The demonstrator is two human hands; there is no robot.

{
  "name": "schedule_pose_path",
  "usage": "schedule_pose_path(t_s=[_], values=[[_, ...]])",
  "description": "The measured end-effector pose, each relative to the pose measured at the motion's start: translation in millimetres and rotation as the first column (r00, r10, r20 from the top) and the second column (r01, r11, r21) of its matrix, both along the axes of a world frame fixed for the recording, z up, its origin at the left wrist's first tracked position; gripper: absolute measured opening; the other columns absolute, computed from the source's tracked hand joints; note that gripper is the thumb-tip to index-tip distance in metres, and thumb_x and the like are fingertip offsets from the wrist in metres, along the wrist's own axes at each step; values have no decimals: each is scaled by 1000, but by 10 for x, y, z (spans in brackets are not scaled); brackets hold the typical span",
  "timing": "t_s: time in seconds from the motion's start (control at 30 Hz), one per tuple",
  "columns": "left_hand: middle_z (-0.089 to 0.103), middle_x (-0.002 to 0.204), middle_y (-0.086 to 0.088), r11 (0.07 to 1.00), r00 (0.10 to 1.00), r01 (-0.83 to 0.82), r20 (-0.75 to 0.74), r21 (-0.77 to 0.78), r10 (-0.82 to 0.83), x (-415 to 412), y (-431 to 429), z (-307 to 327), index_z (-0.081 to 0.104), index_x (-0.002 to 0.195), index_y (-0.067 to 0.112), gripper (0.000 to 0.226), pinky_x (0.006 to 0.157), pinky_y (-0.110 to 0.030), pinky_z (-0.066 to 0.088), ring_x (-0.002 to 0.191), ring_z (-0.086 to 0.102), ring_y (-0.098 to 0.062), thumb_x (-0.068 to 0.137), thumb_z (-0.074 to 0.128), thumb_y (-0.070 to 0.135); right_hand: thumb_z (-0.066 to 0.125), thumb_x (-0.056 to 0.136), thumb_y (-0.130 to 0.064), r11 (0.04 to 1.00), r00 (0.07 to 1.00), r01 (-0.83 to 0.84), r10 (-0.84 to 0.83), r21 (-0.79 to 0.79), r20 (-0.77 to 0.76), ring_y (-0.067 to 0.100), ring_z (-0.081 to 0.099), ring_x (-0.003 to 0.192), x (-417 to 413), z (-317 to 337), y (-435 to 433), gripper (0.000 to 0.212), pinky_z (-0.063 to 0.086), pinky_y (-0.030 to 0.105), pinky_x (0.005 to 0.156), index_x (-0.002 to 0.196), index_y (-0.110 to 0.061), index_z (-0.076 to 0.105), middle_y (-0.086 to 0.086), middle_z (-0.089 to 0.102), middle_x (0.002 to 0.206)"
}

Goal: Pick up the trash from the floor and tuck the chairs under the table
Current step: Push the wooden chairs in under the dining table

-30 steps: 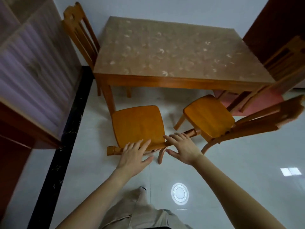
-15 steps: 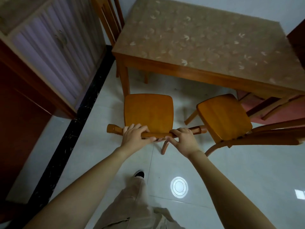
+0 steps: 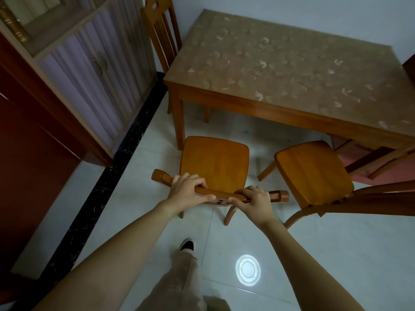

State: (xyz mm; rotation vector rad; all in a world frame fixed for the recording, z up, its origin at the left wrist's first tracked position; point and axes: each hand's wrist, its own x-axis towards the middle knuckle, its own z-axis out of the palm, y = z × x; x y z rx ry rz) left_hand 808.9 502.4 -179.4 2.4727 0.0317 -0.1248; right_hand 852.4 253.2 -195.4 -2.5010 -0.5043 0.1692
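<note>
**Both hands on the chair's top rail**

Here the left hand (image 3: 187, 190) and the right hand (image 3: 253, 199) are each wrapped tight around the top rail (image 3: 221, 194) of the near chair (image 3: 214, 162) — fingers over, thumbs under. Its seat stands on the pale floor (image 3: 336, 254) just short of the table (image 3: 280, 70), beside the table's front-left leg. A second chair (image 3: 314, 173) sits to its right, angled, also outside the table edge.

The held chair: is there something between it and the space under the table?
Nothing visible. Both hands, left and right, grip the chair by its top rail. The floor ahead under the table looks bare. The table leg stands just left of the seat's path.
</note>
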Motion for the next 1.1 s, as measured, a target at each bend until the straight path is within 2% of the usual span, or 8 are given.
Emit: schedule_pose_path(t_s=[0.17, 0.33, 0.53, 0.6, 0.73, 0.83, 1.1], values=[[52, 85, 24, 1000, 1000, 6, -17, -13, -6, 171, 113, 16, 54, 76, 41, 43, 77, -31, 23, 90, 44, -6, 63, 54, 83, 43, 76, -86, 996, 999, 42, -44, 85, 25, 6, 48, 80, 107, -37, 113, 61, 36, 30, 78, 91, -36, 73, -19, 59, 79], [54, 85, 22, 1000, 999, 27, -29, -6, -27, 421, 304, 29, 56, 75, 41, 41, 78, -32, 23, 91, 45, -6, 63, 59, 80, 40, 75, -88, 993, 998, 49, -54, 108, 45, 4, 48, 83, 265, -57, 275, 65, 27, 26, 76, 93, -36, 74, -17, 61, 82], [53, 86, 23, 1000, 999, 31, -15, -1, -31, 857, 445, -23, 58, 78, 41, 49, 79, -32, 25, 92, 44, -8, 59, 52, 86, 44, 74, -86, 988, 995, 94, -97, 121, 21, -4, 46, 85, 632, -22, 436, 54, 29, 21, 73, 89, -42, 71, -28, 56, 81], [53, 86, 24, 999, 999, 38, -10, 7, -38, 1029, 511, -39, 57, 77, 42, 49, 78, -32, 25, 92, 43, -8, 59, 51, 87, 47, 74, -86, 986, 993, 113, -116, 125, 16, -5, 46, 86, 786, -23, 492, 54, 31, 22, 71, 90, -41, 73, -30, 55, 80], [51, 86, 25, 997, 997, 74, -14, 14, -73, 1349, 691, -52, 55, 76, 44, 48, 79, -32, 24, 93, 41, -8, 58, 50, 88, 49, 75, -83, 984, 990, 139, -141, 108, 9, 1, 48, 82, 1036, -41, 667, 35, 41, 31, 75, 84, -52, 63, -33, 53, 78], [51, 86, 24, 996, 996, 93, -8, 10, -93, 1578, 812, -40, 57, 78, 43, 49, 78, -33, 23, 91, 39, -8, 59, 49, 88, 50, 76, -82, 980, 986, 165, -167, 109, 15, 1, 49, 82, 1205, -45, 788, 32, 44, 35, 77, 85, -53, 61, -34, 53, 78], [48, 84, 26, 986, 986, 169, -5, 15, -169, 2156, 1033, -37, 58, 81, 41, 43, 79, -33, 25, 90, 39, -9, 66, 55, 81, 53, 75, -81, 973, 979, 204, -205, 105, -3, 2, 48, 82, 1676, -7, 1006, 36, 41, 30, 73, 87, -49, 65, -37, 52, 78]])
